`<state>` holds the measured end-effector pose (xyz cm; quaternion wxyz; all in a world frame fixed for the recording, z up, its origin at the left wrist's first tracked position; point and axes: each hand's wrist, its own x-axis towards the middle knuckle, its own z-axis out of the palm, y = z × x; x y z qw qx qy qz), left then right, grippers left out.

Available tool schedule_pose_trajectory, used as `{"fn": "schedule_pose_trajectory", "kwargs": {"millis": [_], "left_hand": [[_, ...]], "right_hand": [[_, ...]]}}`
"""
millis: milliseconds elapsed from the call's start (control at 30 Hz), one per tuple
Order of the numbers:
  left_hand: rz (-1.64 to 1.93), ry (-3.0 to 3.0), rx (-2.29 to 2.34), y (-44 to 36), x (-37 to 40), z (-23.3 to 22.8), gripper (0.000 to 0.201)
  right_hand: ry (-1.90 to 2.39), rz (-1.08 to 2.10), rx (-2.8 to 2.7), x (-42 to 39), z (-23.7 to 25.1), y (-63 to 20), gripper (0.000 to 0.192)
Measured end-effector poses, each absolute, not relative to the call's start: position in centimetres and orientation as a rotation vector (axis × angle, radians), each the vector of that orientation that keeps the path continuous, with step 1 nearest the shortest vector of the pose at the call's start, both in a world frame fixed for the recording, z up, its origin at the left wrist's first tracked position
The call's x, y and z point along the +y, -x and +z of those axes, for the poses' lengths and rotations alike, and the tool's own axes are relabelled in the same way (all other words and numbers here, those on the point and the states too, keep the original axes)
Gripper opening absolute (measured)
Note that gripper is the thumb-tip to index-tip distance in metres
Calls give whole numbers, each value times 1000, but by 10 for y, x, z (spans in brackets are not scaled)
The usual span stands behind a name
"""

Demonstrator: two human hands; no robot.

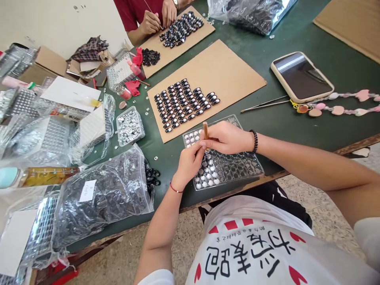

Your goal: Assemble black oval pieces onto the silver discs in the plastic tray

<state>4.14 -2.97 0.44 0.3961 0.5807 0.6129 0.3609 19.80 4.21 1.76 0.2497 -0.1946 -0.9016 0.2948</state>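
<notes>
My right hand (228, 136) is closed around a thin wooden stick (205, 130), held nearly upright. My left hand (190, 160) is pinched, its fingertips meeting those of my right; whatever lies between them is too small to make out. Both hands are over a transparent plastic tray (237, 168) with rows of round pockets. White round pieces (208, 174) fill pockets on the tray's left side. Just beyond lies a cardboard sheet (228, 75) carrying rows of small black pieces with shiny white ovals (184, 103).
An open box of small shiny discs (130, 126) stands left, behind a plastic bag of black pieces (103, 194). Tweezers (264, 105) and a phone (303, 77) with a beaded strap lie right. Across the table, another person's hands (157, 19) work over a second cardboard sheet (196, 37).
</notes>
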Motion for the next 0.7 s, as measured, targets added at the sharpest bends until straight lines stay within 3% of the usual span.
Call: {"fn": "schedule_pose_trajectory", "kwargs": {"millis": [267,533,700], "left_hand": [[832,-1610,1689,-40,-27,8,13],[930,-1138,1541,-35,-25,0,20],[972,-1082,1486,-31,-22,-5,19]], "right_hand": [[562,757,-2380,41,15,-197,30],[868,706,-2128,36,7,-192,39],[725,811,-2217,38,7,-190,31]]}}
